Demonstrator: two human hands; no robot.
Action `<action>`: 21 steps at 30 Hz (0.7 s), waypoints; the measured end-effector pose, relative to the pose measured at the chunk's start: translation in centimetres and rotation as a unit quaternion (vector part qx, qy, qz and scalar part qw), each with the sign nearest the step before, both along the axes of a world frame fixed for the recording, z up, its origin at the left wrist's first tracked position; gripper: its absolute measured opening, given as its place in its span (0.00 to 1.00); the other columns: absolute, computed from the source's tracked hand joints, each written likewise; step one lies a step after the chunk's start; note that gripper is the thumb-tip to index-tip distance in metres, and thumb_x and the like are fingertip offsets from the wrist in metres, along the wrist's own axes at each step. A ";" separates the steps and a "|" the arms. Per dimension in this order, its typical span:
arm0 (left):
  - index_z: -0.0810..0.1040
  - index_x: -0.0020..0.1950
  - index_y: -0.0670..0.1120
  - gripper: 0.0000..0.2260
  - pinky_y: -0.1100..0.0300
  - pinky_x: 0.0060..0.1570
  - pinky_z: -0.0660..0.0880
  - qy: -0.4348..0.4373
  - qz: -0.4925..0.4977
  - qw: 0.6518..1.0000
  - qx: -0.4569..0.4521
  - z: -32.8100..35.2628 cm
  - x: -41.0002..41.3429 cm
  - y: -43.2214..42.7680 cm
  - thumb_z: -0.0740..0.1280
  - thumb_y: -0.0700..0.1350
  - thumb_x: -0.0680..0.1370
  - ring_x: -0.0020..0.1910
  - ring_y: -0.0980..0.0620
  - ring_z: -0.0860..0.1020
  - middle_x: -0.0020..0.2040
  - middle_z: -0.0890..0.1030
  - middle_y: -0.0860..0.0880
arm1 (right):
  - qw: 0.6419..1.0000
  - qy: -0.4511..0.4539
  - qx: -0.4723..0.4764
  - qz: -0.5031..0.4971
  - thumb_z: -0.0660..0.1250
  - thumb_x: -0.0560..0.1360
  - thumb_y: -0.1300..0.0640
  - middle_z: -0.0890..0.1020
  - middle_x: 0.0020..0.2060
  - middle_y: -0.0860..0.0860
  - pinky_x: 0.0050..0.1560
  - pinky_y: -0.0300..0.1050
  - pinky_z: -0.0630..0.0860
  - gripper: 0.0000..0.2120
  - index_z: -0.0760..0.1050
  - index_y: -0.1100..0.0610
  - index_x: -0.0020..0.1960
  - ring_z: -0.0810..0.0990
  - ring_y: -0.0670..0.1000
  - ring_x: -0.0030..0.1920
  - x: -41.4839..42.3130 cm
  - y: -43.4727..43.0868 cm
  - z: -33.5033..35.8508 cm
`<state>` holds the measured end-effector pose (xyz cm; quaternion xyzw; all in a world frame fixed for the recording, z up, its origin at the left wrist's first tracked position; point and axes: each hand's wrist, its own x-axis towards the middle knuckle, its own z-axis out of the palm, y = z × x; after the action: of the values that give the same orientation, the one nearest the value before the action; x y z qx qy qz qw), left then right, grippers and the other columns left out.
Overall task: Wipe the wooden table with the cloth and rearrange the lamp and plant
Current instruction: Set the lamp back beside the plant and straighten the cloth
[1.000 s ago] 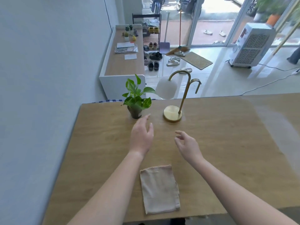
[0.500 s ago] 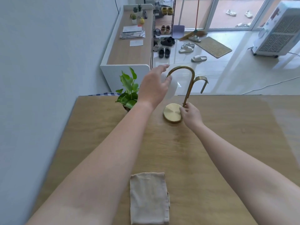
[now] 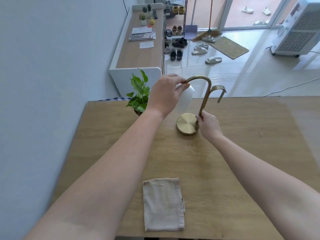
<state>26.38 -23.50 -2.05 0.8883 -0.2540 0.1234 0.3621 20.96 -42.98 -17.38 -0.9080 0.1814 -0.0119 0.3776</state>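
Brass lamp (image 3: 202, 104): it stands toward the far edge of the wooden surface (image 3: 242, 153), with its round base flat on the wood and a white globe shade hanging from the curved neck.
Left hand (image 3: 164, 96): my fingers (image 3: 180, 84) are closed over the top of the arch, just where the shade hangs; the shade is partly hidden behind my palm.
Right hand (image 3: 208, 126): my fingers pinch the stem low down, right above the base, with my thumb touching the metal.
Lift: I cannot tell whether the base has left the wood; it looks seated.
Plant (image 3: 139, 94): it sits just left of the lamp, behind my left wrist, with its pot mostly hidden and nothing touching it.
Cloth (image 3: 163, 204): folded and flat near my edge of the surface, between my forearms and well apart from the lamp.
Done so far: nothing that I can point to. I judge the wiping has not begun, since the cloth lies folded and neither hand holds it.
Step in hand: taking hold of the lamp with both hands, probably to shift it so that spot can be wiped.
Left to do: move the lamp, move the plant, wipe the wood with the cloth, and settle both things in their new places.
Care needed: the shade looks fragile and the lamp top-heavy, so I would keep it upright.
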 end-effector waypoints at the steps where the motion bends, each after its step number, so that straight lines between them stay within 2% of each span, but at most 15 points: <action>1: 0.88 0.56 0.47 0.09 0.54 0.55 0.77 0.002 -0.005 1.000 0.003 0.0 -0.7 0.4 0.72 0.50 0.83 0.54 0.51 0.80 0.50 0.86 0.54 | 1.000 0.005 -0.005 0.005 0.63 0.87 0.54 0.79 0.38 0.51 0.40 0.51 0.66 0.17 0.68 0.53 0.39 0.76 0.56 0.40 -1.0 0.2 0.1; 5: 0.88 0.57 0.47 0.09 0.53 0.58 0.76 0.008 -0.025 1.000 0.005 0.2 -4.0 1.9 0.72 0.50 0.83 0.56 0.50 0.80 0.51 0.86 0.54 | 1.000 0.009 -0.013 0.012 0.63 0.87 0.54 0.81 0.40 0.53 0.43 0.52 0.69 0.14 0.73 0.55 0.43 0.78 0.59 0.43 -4.9 1.1 0.3; 8: 0.88 0.58 0.47 0.09 0.55 0.58 0.75 0.017 -0.033 0.999 -0.001 0.1 -6.5 2.8 0.72 0.49 0.83 0.56 0.50 0.80 0.52 0.86 0.54 | 1.000 0.014 -0.010 0.010 0.63 0.87 0.53 0.81 0.39 0.51 0.41 0.52 0.69 0.14 0.73 0.55 0.43 0.78 0.57 0.42 -7.8 2.0 0.3; 11: 0.88 0.58 0.46 0.10 0.54 0.60 0.75 0.029 -0.040 0.999 -0.012 0.0 -8.6 3.6 0.72 0.50 0.83 0.57 0.51 0.80 0.54 0.87 0.53 | 1.000 0.015 -0.013 0.005 0.63 0.86 0.52 0.82 0.41 0.51 0.43 0.53 0.75 0.13 0.75 0.57 0.45 0.80 0.56 0.42 -10.2 2.7 0.1; 15: 0.88 0.59 0.46 0.11 0.54 0.61 0.77 0.030 -0.054 0.998 -0.016 0.0 -10.7 4.4 0.72 0.50 0.82 0.57 0.52 0.81 0.55 0.87 0.53 | 1.000 0.015 -0.013 -0.003 0.63 0.86 0.52 0.82 0.39 0.51 0.38 0.48 0.72 0.15 0.74 0.57 0.44 0.79 0.52 0.40 -12.6 3.6 0.1; 18: 0.88 0.59 0.48 0.11 0.50 0.59 0.79 0.043 -0.052 0.998 -0.021 -0.3 -11.7 4.8 0.72 0.51 0.82 0.57 0.52 0.81 0.55 0.86 0.55 | 1.000 0.019 -0.012 -0.005 0.63 0.86 0.52 0.82 0.39 0.51 0.42 0.52 0.75 0.14 0.75 0.56 0.44 0.80 0.53 0.41 -14.0 4.0 0.2; 21: 0.88 0.59 0.47 0.11 0.52 0.59 0.78 0.048 -0.056 0.997 -0.026 -0.2 -12.7 5.0 0.73 0.51 0.82 0.56 0.54 0.82 0.55 0.87 0.54 | 1.000 0.020 -0.011 -0.011 0.63 0.86 0.52 0.82 0.40 0.50 0.42 0.52 0.74 0.14 0.75 0.55 0.43 0.80 0.53 0.42 -15.0 4.1 0.2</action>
<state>13.64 -18.50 -2.29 0.8680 -0.2825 0.0667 0.4028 5.95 -38.91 -17.22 -0.9102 0.1986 0.0002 0.3634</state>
